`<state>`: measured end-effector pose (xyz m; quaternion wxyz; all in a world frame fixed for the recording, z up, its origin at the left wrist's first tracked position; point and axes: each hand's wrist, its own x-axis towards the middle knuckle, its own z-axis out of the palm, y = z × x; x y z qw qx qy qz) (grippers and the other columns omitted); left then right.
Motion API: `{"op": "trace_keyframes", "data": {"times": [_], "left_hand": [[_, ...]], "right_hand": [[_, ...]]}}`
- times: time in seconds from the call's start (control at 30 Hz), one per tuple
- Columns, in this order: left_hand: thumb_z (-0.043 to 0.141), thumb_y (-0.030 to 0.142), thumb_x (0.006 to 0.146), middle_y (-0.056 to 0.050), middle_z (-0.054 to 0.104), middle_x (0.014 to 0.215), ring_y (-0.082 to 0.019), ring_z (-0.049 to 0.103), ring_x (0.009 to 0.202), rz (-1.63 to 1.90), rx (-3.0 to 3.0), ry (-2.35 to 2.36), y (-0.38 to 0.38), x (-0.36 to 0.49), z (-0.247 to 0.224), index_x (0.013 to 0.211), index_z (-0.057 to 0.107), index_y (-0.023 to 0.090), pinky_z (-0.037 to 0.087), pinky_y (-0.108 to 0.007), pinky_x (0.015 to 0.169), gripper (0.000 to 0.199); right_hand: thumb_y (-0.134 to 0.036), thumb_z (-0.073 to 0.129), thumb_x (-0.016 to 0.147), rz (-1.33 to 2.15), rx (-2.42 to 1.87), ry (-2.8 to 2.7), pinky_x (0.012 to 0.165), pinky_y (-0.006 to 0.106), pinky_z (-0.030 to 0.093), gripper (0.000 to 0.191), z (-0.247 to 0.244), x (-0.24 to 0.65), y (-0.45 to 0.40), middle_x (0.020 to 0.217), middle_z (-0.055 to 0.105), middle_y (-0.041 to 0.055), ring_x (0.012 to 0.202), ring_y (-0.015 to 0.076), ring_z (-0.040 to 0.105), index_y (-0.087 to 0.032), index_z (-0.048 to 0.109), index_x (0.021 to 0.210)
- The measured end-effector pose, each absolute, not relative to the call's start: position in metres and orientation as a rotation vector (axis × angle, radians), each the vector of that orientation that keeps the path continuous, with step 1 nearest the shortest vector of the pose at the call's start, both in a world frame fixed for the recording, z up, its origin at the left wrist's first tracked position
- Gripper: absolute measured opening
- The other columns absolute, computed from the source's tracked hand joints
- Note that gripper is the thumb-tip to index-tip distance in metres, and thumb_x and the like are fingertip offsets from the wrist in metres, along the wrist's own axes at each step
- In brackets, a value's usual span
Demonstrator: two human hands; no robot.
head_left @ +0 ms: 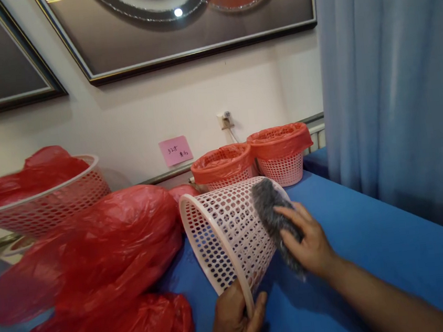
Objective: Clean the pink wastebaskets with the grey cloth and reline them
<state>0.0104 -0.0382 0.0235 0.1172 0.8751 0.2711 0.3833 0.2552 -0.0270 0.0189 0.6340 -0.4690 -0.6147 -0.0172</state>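
Note:
A pale pink perforated plastic wastebasket (235,222) lies tilted on its side over the blue tabletop, its open mouth facing left and toward me. My left hand (235,317) grips the lower part of its rim, thumb on the near side and fingers inside. Against the basket's outer wall, near the base, my right hand (306,236) presses a dark grey fluffy cloth (272,213). The fingers are bent over the cloth, which is slightly blurred. Part of the basket's wall is hidden behind the cloth.
Crumpled red plastic bags (122,245) cover the left side of the blue table (356,241). Two baskets lined with red bags (281,152) stand at the back, and a larger basket (62,196) is at left. A blue curtain (390,74) hangs at right.

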Motion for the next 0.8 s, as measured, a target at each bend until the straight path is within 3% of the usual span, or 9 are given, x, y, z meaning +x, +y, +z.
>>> {"op": "trace_keyframes", "data": {"times": [0.1,0.17,0.33,0.43,0.53,0.7,0.8], "left_hand": [[0.055,0.033,0.101,-0.007,0.078,0.086,-0.019,0.075,0.075,1.140,2.605,0.771,-0.035,0.010,0.017,0.104,0.074,0.020,0.063,-0.025,0.071,0.023],[0.052,0.034,0.102,-0.005,0.076,0.077,-0.017,0.072,0.067,1.135,2.619,0.768,-0.031,0.009,0.014,0.095,0.073,0.021,0.060,-0.023,0.064,0.026],[0.056,0.027,0.101,-0.009,0.077,0.119,-0.021,0.076,0.106,0.991,2.691,0.816,-0.023,0.006,0.019,0.131,0.066,0.024,0.061,-0.028,0.094,0.032],[0.055,0.028,0.101,-0.009,0.077,0.118,-0.021,0.075,0.107,0.878,2.689,0.871,-0.022,0.006,0.023,0.125,0.069,0.023,0.061,-0.029,0.096,0.028],[0.055,0.031,0.100,-0.010,0.076,0.107,-0.022,0.076,0.099,0.727,2.700,0.939,-0.022,0.008,0.022,0.111,0.073,0.020,0.062,-0.032,0.094,0.024],[0.055,0.033,0.098,-0.011,0.075,0.101,-0.023,0.075,0.092,0.617,2.721,1.018,-0.024,0.010,0.014,0.104,0.074,0.020,0.062,-0.034,0.089,0.024],[0.056,0.021,0.093,-0.009,0.076,0.102,-0.021,0.074,0.090,0.640,2.666,0.967,-0.027,0.011,0.012,0.102,0.074,0.021,0.061,-0.030,0.085,0.020]], "right_hand": [[-0.016,0.056,0.085,-0.163,-0.714,-1.696,0.103,0.038,0.057,0.055,0.020,0.220,-0.062,0.153,0.044,0.0127,0.131,0.0262,0.059,-0.024,0.059,0.139],[-0.014,0.056,0.083,-0.199,-0.631,-1.733,0.100,0.035,0.058,0.057,0.019,0.210,-0.069,0.155,0.040,0.0127,0.129,0.0250,0.061,-0.023,0.059,0.139],[-0.019,0.056,0.088,-0.117,-1.098,-1.408,0.103,0.042,0.057,0.043,0.011,0.245,-0.025,0.137,0.060,0.0139,0.121,0.0269,0.066,-0.022,0.068,0.129],[-0.031,0.056,0.087,0.045,-1.353,-1.122,0.104,0.051,0.055,0.041,0.006,0.281,0.009,0.119,0.069,0.0143,0.111,0.0296,0.069,-0.018,0.072,0.122],[-0.036,0.057,0.086,0.106,-1.373,-1.042,0.105,0.052,0.054,0.043,0.005,0.294,0.020,0.116,0.070,0.0148,0.110,0.0302,0.069,-0.015,0.072,0.121],[-0.025,0.057,0.090,-0.056,-1.120,-1.377,0.109,0.048,0.052,0.043,0.010,0.251,-0.026,0.136,0.062,0.0135,0.126,0.0286,0.063,-0.022,0.066,0.133],[-0.016,0.058,0.087,-0.170,-0.843,-1.609,0.108,0.042,0.053,0.053,0.010,0.221,-0.064,0.153,0.046,0.0118,0.134,0.0272,0.058,-0.025,0.060,0.139]]}}
